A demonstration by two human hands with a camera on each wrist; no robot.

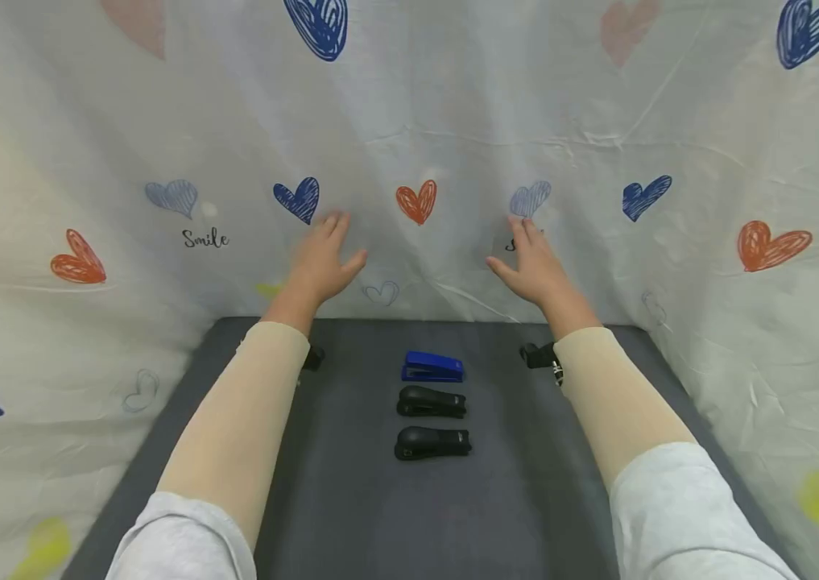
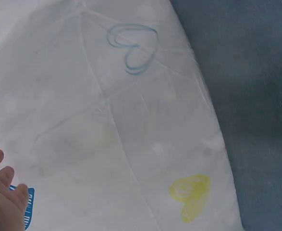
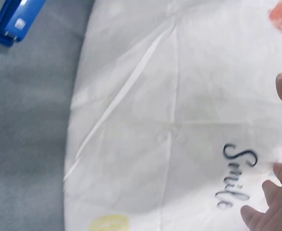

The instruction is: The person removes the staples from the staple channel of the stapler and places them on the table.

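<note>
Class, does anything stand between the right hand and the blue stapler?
Nothing visible does. In the head view, the right hand shows above and right of the blue stapler; the black staplers lie nearer the person, off that path.

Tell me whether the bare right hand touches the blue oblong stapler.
Apart. The head view shows clear space between the bare right hand and the blue oblong stapler, which lies on the dark grey table.

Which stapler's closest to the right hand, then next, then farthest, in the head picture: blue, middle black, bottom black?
From the right hand:
1. Blue stapler, top of the row
2. Middle black stapler, in between
3. Bottom black stapler, lowest
</note>
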